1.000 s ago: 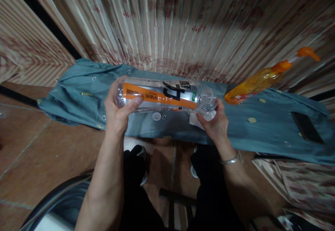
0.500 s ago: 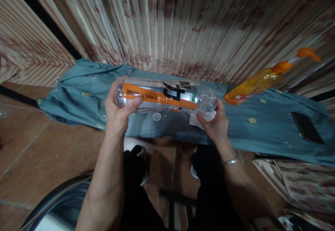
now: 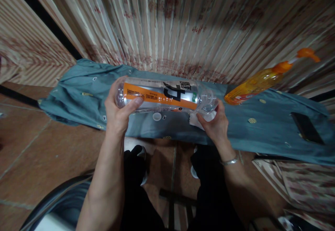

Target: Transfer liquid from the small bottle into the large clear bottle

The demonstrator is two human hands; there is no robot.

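Note:
A large clear plastic bottle (image 3: 159, 96) with an orange and silver label lies sideways between my hands, above the cloth-covered bench. My left hand (image 3: 117, 107) is wrapped round its base end, the thumb on the label. At the neck end, my right hand (image 3: 217, 121) grips the bottle with thumb and fingers; part of the mouth is hidden there. Under the neck and beside my right thumb shows a piece of white paper (image 3: 195, 120). A small white bottle cap (image 3: 157, 116) lies on the cloth below the bottle.
A yellow-orange pump bottle (image 3: 253, 86) stands to the right on the blue-green cloth (image 3: 235, 129). Farther right lies a black phone (image 3: 306, 127). Pleated patterned curtain (image 3: 170, 24) hangs behind the bench. At lower left is a dark round bin (image 3: 62, 196).
Almost nothing differs. Both hands keep the same grip, and the bottle stays in place.

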